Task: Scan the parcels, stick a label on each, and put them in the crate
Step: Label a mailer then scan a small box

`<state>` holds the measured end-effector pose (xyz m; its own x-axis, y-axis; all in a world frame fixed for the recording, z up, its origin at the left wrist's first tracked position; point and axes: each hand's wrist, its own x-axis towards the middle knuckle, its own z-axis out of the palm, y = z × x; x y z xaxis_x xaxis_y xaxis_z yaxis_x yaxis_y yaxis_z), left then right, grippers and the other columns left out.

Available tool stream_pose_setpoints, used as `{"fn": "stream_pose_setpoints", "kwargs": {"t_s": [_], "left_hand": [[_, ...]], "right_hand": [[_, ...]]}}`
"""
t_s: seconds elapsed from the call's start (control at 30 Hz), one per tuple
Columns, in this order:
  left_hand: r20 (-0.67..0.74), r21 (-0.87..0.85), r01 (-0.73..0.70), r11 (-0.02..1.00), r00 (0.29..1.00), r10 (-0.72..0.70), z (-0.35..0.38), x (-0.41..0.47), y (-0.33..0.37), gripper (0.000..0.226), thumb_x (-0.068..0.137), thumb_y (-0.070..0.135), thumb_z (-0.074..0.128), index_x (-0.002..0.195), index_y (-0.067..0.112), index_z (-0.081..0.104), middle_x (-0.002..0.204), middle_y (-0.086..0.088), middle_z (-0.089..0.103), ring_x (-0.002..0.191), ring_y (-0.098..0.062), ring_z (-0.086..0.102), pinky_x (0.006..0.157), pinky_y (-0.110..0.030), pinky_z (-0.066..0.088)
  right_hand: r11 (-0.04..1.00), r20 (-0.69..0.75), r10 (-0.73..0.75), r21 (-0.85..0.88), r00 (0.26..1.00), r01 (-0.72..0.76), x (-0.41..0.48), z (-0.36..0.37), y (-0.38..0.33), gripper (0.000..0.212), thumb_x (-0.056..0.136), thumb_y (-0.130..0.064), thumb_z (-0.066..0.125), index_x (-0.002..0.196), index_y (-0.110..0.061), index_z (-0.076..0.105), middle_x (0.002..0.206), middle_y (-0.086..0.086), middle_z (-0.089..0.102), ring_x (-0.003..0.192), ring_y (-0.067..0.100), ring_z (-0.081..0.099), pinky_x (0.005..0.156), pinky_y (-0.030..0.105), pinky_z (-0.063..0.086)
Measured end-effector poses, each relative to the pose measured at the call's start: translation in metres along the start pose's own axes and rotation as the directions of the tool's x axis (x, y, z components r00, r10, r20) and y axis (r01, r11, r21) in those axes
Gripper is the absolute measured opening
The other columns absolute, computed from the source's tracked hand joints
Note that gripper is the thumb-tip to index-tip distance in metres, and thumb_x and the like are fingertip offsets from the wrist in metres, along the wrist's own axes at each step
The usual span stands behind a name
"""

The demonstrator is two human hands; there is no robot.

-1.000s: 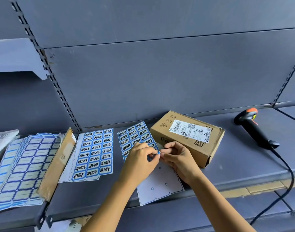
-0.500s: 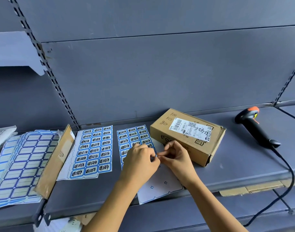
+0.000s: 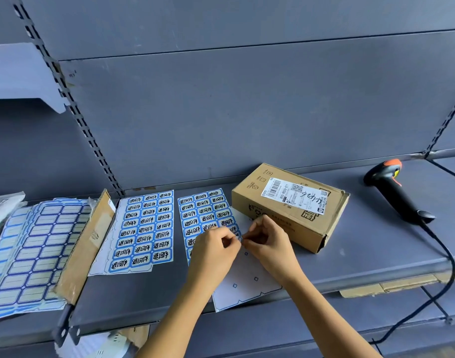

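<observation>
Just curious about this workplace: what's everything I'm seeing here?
Parcel: one, brown, white shipping label on top, grey shelf, right of centre.
Scanner: one, black and orange, corded, lying far right.
Full label sheet: one, blue with black writing, centre-left.
Part-used label sheet: one, blue, left of the parcel.
Blank label sheets: a stack, blue-bordered, far left.
Cardboard piece: one, brown, leaning on that stack.
Left hand, right hand: bare, both pinching the part-used label sheet's edge.

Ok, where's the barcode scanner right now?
In the head view the barcode scanner lies on the grey shelf at far right, apart from the cardboard parcel to its left, its cable running off the front edge.
</observation>
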<state>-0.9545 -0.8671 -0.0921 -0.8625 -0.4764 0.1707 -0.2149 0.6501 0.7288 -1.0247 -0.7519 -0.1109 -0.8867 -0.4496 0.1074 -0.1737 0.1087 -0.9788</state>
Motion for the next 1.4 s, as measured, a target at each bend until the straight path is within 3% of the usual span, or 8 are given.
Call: {"fn": "stream_pose_setpoints", "kwargs": {"t_s": [0.3, 0.6, 0.73, 0.83, 0.97, 1.07, 1.23, 1.4], "left_hand": [[-0.044, -0.199, 0.117, 0.973, 0.991, -0.128, -0.008, 0.001, -0.010, 0.018, 0.081, 0.014, 0.060, 0.065, 0.017, 0.064, 0.064, 0.001, 0.062, 0.056, -0.004, 0.049, 0.052, -0.015, 0.035], [-0.113, -0.294, 0.136, 0.946, 0.978, -0.175, -0.005, 0.006, -0.022, 0.019, 0.086, 0.011, 0.057, 0.068, 0.013, 0.061, 0.061, 0.004, 0.054, 0.057, -0.007, 0.043, 0.050, -0.014, 0.031], [-0.288, -0.082, -0.115, 0.990, 0.954, 0.087, -0.004, -0.001, -0.015, 0.018, 0.086, 0.013, 0.059, 0.069, 0.021, 0.061, 0.071, 0.006, 0.059, 0.065, -0.009, 0.054, 0.057, -0.014, 0.039], [-0.341, 0.245, -0.398, 0.884, 0.818, 0.463, -0.005, -0.002, -0.002, 0.018, 0.088, 0.025, 0.054, 0.074, 0.018, 0.063, 0.073, 0.005, 0.056, 0.058, -0.010, 0.054, 0.050, -0.022, 0.044], [-0.376, 0.469, -0.533, 0.704, 0.600, 0.706, -0.004, 0.004, 0.014, 0.017, 0.088, 0.021, 0.060, 0.074, 0.014, 0.067, 0.069, 0.001, 0.056, 0.057, -0.015, 0.054, 0.048, -0.026, 0.044], [-0.364, 0.477, -0.593, 0.649, 0.539, 0.760, 0.001, 0.008, 0.020, 0.017, 0.089, 0.020, 0.061, 0.075, 0.013, 0.069, 0.068, 0.000, 0.057, 0.059, -0.018, 0.054, 0.052, -0.029, 0.044], [-0.224, 0.344, -0.612, 0.712, 0.683, 0.695, 0.018, 0.016, 0.029, 0.021, 0.087, 0.028, 0.055, 0.092, 0.016, 0.071, 0.086, 0.004, 0.061, 0.071, -0.015, 0.059, 0.057, -0.028, 0.049], [0.095, 0.304, -0.524, 0.796, 0.848, 0.522, 0.046, 0.019, 0.042, 0.047, 0.083, 0.043, 0.036, 0.117, 0.027, 0.063, 0.128, 0.009, 0.055, 0.090, -0.015, 0.066, 0.065, -0.028, 0.055]], "right_hand": [[0.887, 0.053, -0.183, -0.422, 0.982, 0.188, -0.001, 0.007, 0.000, 0.045, 0.076, 0.004, 0.056, 0.113, -0.017, 0.069, 0.086, -0.001, 0.056, 0.072, 0.005, 0.051, 0.068, 0.004, 0.038], [0.792, 0.025, -0.217, -0.580, 0.976, 0.191, -0.005, 0.015, 0.008, 0.035, 0.080, 0.000, 0.054, 0.108, -0.013, 0.071, 0.093, 0.002, 0.050, 0.084, 0.021, 0.052, 0.072, 0.021, 0.037], [0.918, -0.082, -0.194, -0.366, 0.978, 0.152, -0.007, 0.008, -0.003, 0.012, 0.089, -0.024, 0.061, 0.081, -0.016, 0.065, 0.079, -0.004, 0.053, 0.074, 0.005, 0.049, 0.069, 0.018, 0.036], [0.996, -0.086, 0.037, -0.078, 0.996, -0.044, -0.006, 0.000, -0.020, 0.039, 0.087, -0.034, 0.066, 0.063, -0.005, 0.055, 0.053, -0.007, 0.044, 0.050, 0.005, 0.034, 0.052, 0.017, 0.029], [0.960, 0.013, 0.195, 0.200, 0.981, -0.194, 0.000, -0.016, -0.043, 0.034, 0.088, -0.021, 0.066, 0.058, -0.009, 0.054, 0.048, -0.004, 0.038, 0.048, 0.011, 0.030, 0.046, 0.017, 0.027], [0.944, 0.070, 0.240, 0.214, 0.968, -0.250, 0.003, -0.034, -0.057, 0.024, 0.088, -0.008, 0.062, 0.065, -0.010, 0.057, 0.049, -0.002, 0.037, 0.045, 0.009, 0.030, 0.040, 0.014, 0.024], [0.975, -0.172, 0.056, -0.202, 0.984, -0.091, 0.048, -0.090, -0.067, 0.025, 0.089, -0.012, 0.058, 0.064, -0.014, 0.058, 0.048, -0.008, 0.042, 0.050, 0.013, 0.034, 0.049, 0.025, 0.028], [0.831, -0.268, 0.062, -0.520, 0.961, -0.199, 0.115, -0.126, -0.052, 0.022, 0.086, -0.012, 0.051, 0.081, 0.008, 0.056, 0.070, 0.007, 0.045, 0.070, 0.016, 0.036, 0.057, 0.029, 0.029]]}}
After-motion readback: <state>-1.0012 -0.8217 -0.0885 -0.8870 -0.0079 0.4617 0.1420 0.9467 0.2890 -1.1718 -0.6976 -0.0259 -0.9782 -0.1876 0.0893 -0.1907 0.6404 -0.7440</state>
